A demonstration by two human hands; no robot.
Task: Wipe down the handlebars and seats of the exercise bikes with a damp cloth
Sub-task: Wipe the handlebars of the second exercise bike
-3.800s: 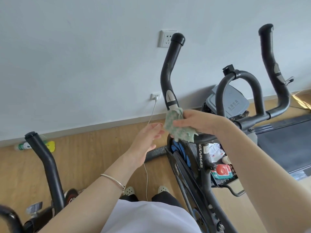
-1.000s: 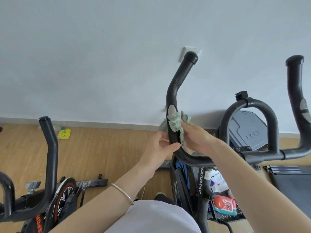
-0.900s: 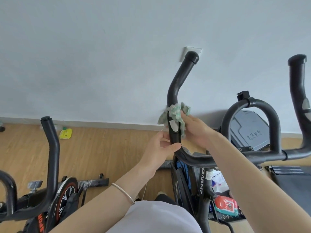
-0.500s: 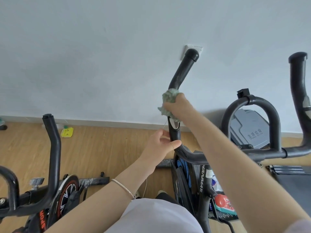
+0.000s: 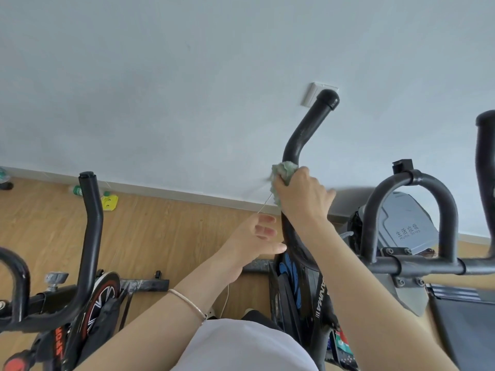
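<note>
Your right hand [image 5: 302, 199] is gripping the green cloth [image 5: 284, 171] around the handlebar horn [image 5: 308, 129], whose long axis is rising above it toward upper centre-right; your left hand [image 5: 257, 242] is hovering open beside the lower bend, farther from the tip.

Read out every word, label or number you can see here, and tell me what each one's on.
"生活垃圾" over "Home Scrap": on the grey bin lid.
"ANMA III", start hidden: white letters on the black bike frame.
Orange lettering on the left bike's frame: too blurred to read.
Red and teal pack, low right: print too small to read.
</note>
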